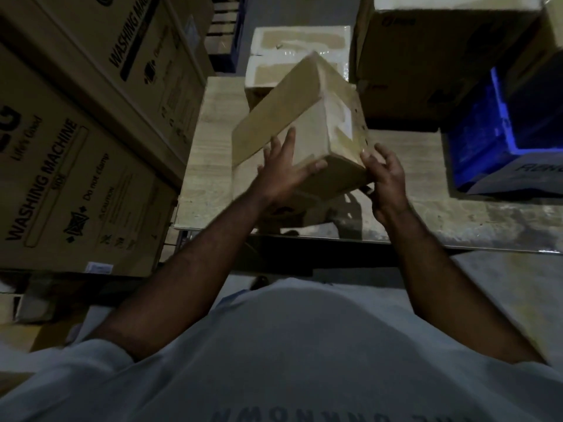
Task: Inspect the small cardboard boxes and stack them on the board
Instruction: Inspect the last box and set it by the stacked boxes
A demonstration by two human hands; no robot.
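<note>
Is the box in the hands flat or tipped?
Tipped. The box hangs at a slant above the board, with the left hand and the right hand holding its near end.

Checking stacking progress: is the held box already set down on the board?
No: the left hand and right hand hold the cardboard box tilted in the air above the board.
</note>
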